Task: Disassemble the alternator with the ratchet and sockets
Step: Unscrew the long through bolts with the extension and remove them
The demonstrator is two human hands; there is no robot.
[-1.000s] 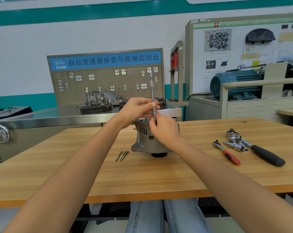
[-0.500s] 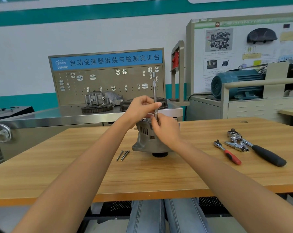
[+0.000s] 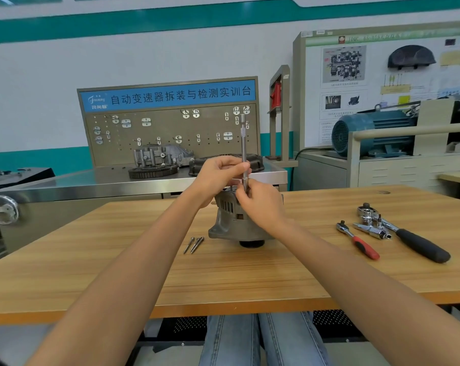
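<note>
Little is changed from half a second earlier: the extension bar (image 3: 244,151) is still held upright over the alternator (image 3: 233,223), and both hands are kept at nearly the same places on it.

Toward the left of the wooden table (image 3: 91,273), three slim steel bolts (image 3: 194,244) are laid side by side, just beside the alternator's foot. The left hand (image 3: 218,175) is curled round the middle of the bar, which is pinched between thumb and fingers. The bar is a thin, polished steel rod with a knurled band near its top. The alternator, a grey cast-metal housing with ribbed vent slots, is stood on its black pulley near the table's middle, toward the far edge. The right hand (image 3: 260,204) is closed round the bar's lower end, at the top of the housing.

Toward the right edge, a small chrome ratchet with a red grip (image 3: 358,240), loose chrome sockets (image 3: 370,229) and a larger ratchet with a black handle (image 3: 408,236) are laid close together.
</note>
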